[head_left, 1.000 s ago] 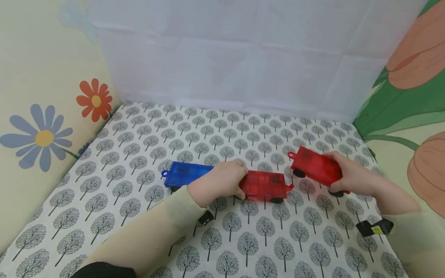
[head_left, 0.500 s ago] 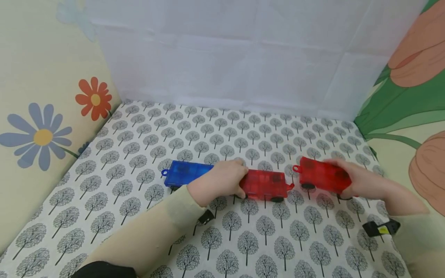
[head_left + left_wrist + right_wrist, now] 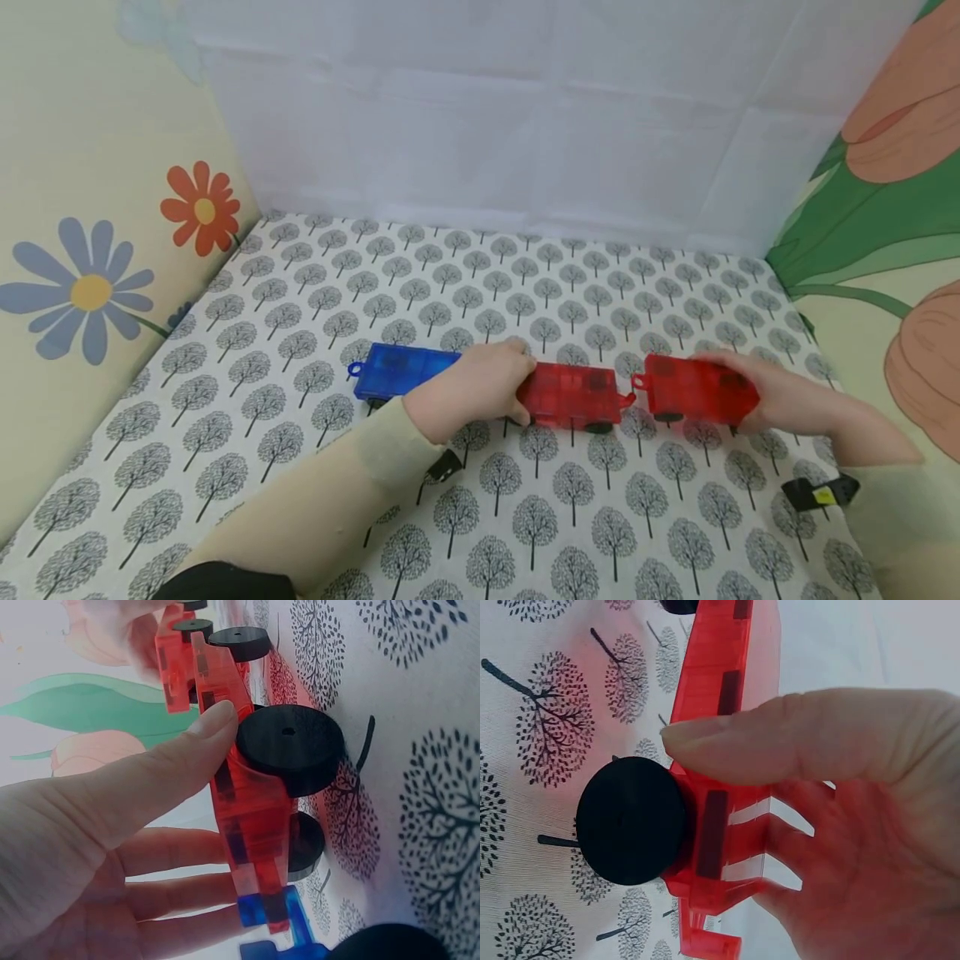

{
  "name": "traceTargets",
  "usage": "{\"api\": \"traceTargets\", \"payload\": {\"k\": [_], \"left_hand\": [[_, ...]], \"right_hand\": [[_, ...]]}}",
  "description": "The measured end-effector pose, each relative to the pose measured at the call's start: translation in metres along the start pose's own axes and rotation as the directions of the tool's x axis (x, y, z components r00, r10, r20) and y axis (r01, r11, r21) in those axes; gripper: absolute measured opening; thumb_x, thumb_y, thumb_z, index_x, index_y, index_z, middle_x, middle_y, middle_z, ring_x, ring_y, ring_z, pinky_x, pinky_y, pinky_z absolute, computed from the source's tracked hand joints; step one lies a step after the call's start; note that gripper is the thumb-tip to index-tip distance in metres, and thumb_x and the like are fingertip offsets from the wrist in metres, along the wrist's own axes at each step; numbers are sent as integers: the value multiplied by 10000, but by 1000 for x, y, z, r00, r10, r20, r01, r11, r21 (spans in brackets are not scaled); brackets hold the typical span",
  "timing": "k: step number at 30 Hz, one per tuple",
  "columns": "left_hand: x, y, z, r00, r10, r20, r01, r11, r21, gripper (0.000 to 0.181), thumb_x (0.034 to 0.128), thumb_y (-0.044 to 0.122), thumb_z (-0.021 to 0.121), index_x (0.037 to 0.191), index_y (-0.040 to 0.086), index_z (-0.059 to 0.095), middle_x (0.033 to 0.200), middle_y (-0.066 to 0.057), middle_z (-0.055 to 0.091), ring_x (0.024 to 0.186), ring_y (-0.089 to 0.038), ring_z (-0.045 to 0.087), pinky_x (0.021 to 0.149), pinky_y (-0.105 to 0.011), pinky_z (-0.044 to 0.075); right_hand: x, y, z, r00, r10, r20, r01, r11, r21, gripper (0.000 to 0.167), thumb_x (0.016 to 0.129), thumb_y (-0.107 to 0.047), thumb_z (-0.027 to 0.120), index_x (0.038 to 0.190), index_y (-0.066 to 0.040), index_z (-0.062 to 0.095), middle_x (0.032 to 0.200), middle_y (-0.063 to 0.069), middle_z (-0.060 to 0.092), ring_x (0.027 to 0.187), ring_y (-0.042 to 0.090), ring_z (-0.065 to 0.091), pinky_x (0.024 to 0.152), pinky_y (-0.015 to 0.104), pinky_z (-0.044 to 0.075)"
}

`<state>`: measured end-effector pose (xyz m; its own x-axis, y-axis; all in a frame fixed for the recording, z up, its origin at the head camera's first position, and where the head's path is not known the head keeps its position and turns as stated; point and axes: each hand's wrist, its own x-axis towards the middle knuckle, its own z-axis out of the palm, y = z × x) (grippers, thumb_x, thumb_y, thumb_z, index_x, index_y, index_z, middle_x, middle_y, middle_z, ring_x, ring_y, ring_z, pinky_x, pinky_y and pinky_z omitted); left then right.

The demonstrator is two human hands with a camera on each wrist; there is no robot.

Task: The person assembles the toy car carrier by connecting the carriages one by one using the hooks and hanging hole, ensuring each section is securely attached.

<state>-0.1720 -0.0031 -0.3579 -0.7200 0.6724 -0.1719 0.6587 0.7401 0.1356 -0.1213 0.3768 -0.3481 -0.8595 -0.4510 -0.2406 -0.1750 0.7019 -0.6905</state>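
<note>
My left hand (image 3: 480,385) grips a red see-through toy train car (image 3: 573,396) with black wheels, thumb on its near side. Behind it, a blue toy train car (image 3: 401,369) stands partly hidden by that hand; in the left wrist view its blue coupling (image 3: 298,919) surrounds the red car's rear end. My right hand (image 3: 780,402) holds a second red toy train car (image 3: 693,392), pinching it near its rear between thumb and fingers. This car's front ring sits right at the first red car's hook. Whether ring and hook are joined I cannot tell.
White cloth with a tree print (image 3: 495,475) covers the table. A plain white sheet (image 3: 480,125) hangs at the back. Flower-patterned panels stand at the left (image 3: 67,400) and right (image 3: 847,342).
My right hand has lowered its red car and turned it nearly level, in line with the other cars. Its ring has come down near the hook. My left hand stays in place.
</note>
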Motion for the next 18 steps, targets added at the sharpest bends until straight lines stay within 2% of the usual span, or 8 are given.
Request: {"api": "traceTargets", "payload": {"k": [6, 10, 13, 18], "left_hand": [[0, 0, -1, 1000, 3, 4, -3, 1000, -1, 635, 710, 471, 868, 1197, 103, 694, 998, 4, 562, 841, -127, 544, 770, -333, 507], [0, 0, 0, 1000, 2, 5, -2, 1000, -1, 639, 709, 471, 869, 1200, 102, 695, 1002, 1, 563, 837, -128, 542, 769, -334, 507], [0, 0, -1, 1000, 2, 4, -2, 1000, 1, 640, 709, 474, 868, 1201, 103, 694, 1007, 0, 563, 834, -128, 542, 768, -333, 507], [0, 0, -1, 1000, 3, 1, -3, 1000, -4, 637, 707, 472, 869, 1197, 104, 695, 1003, 0, 560, 829, -127, 543, 763, -331, 505]], "right_hand": [[2, 4, 3, 1000, 3, -13, -4, 994, -107, 1000, 582, 5, 883, 1461, -86, 416, 1341, 227, 512, 1103, 400, 519, 767, 411, 511], [3, 4, 4, 1000, 2, 2, -2, 997, -76, 1000, 578, 30, 867, 1463, -90, 416, 1361, 233, 486, 1119, 413, 497, 765, 413, 516], [3, 4, 5, 999, 30, 16, -30, 999, -41, 995, 577, 46, 850, 1462, -111, 425, 1388, 222, 457, 1136, 414, 473, 781, 414, 508], [4, 4, 6, 998, 60, 27, -59, 997, -40, 996, 573, 47, 842, 1464, -115, 427, 1416, 228, 431, 1158, 424, 461, 809, 434, 498]]}}
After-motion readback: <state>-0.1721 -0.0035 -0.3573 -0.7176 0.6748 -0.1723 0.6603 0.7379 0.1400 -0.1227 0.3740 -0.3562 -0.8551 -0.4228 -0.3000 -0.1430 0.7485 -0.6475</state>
